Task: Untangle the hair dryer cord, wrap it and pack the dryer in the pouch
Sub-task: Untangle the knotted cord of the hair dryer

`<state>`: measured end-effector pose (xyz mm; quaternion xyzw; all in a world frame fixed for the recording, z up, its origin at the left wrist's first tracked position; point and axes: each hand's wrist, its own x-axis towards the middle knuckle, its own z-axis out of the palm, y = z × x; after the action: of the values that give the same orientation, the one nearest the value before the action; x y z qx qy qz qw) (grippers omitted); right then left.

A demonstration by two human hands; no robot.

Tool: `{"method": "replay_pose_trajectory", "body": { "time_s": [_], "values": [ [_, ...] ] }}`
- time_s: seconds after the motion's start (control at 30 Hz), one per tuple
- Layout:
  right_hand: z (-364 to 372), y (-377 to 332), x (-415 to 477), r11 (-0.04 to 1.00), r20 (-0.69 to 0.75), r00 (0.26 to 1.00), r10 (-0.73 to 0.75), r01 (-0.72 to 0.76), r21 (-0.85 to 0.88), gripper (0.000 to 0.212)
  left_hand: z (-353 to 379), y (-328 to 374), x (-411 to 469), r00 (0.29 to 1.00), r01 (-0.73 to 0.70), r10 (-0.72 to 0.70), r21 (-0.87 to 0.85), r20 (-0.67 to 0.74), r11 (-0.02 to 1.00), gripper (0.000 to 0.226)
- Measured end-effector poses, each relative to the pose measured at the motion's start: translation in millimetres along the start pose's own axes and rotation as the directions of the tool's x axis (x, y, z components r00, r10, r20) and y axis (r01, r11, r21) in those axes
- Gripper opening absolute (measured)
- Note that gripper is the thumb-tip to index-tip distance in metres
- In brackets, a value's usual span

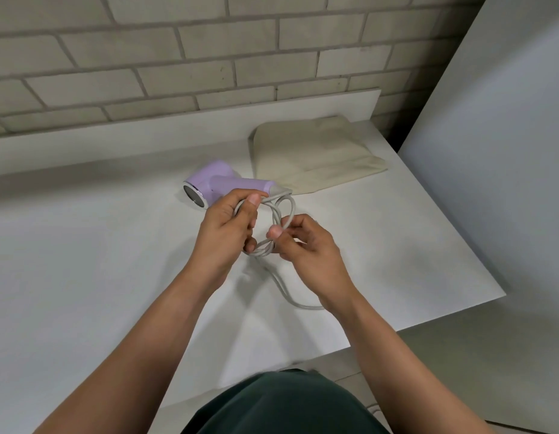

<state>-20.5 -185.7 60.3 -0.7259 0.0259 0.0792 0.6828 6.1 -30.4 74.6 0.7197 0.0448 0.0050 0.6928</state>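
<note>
Lilac plastic is catching the eye first: the hair dryer (209, 183) is lying on its side on the white table (84, 245), just beside the beige pouch (315, 151), which is resting flat behind it. The person is working on the grey cord (283, 211) in front of the dryer. The left hand (225, 227) is closing around several loops and keeping them together, while the right hand (306, 249) is pinching one strand between thumb and fingers. The loose end is trailing on the table under the right wrist; I cannot see the plug. To do this step well, I think the left hand should be holding the bundle gently, and the right should be laying each turn without a twist and without pulling hard where the cord is leaving the handle.
</note>
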Motion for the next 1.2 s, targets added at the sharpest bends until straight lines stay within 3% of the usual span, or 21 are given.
{"method": "replay_pose_trajectory", "body": {
  "time_s": [0.07, 0.2, 0.43, 0.5, 0.6, 0.77, 0.9, 1.07, 1.2],
  "values": [
    [1, 3, 3, 0.996, -0.07, 0.997, -0.044, 0.038, -0.076, 0.007, 0, 0, 1, 1.0, -0.006, 0.006, 0.024, 0.001, 1.0, 0.02],
    [-3, 3, 7, 0.996, -0.13, 0.991, -0.026, 0.016, -0.082, 0.012, -3, 1, 5, 1.0, -0.017, 0.018, 0.057, -0.015, 0.998, 0.02],
    [-23, -19, 12, 0.98, -0.13, 0.99, 0.052, -0.025, 0.199, 0.015, -8, 3, 14, 0.999, -0.024, 0.026, 0.058, -0.033, 0.998, 0.013],
    [-29, -25, 13, 0.966, -0.134, 0.989, 0.056, -0.02, 0.258, 0.018, -12, 2, 15, 0.999, -0.018, 0.016, 0.032, 0.044, 0.999, 0.01],
    [-38, -32, 13, 0.923, -0.11, 0.991, 0.075, -0.028, 0.384, 0.021, -16, -4, 17, 0.984, 0.036, -0.041, 0.036, 0.174, 0.999, 0.028],
    [-41, -36, 10, 0.829, -0.075, 0.985, 0.157, -0.09, 0.552, 0.015, -9, -16, 14, 0.973, 0.175, -0.178, 0.035, 0.148, 0.984, 0.016],
    [-40, -33, 10, 0.743, -0.08, 0.97, 0.231, -0.123, 0.657, 0.011, -1, -16, 6, 0.929, 0.314, -0.312, 0.02, 0.202, 0.949, 0.027],
    [-47, -28, 10, 0.745, -0.103, 0.961, 0.255, -0.127, 0.655, 0.008, 4, -9, 3, 0.919, 0.357, -0.34, -0.06, 0.198, 0.932, 0.029],
    [-51, -29, 8, 0.875, -0.11, 0.964, 0.241, -0.166, 0.456, 0.008, 8, -7, 9, 0.951, 0.283, -0.284, 0.029, 0.119, 0.959, 0.029]
  ]
}}
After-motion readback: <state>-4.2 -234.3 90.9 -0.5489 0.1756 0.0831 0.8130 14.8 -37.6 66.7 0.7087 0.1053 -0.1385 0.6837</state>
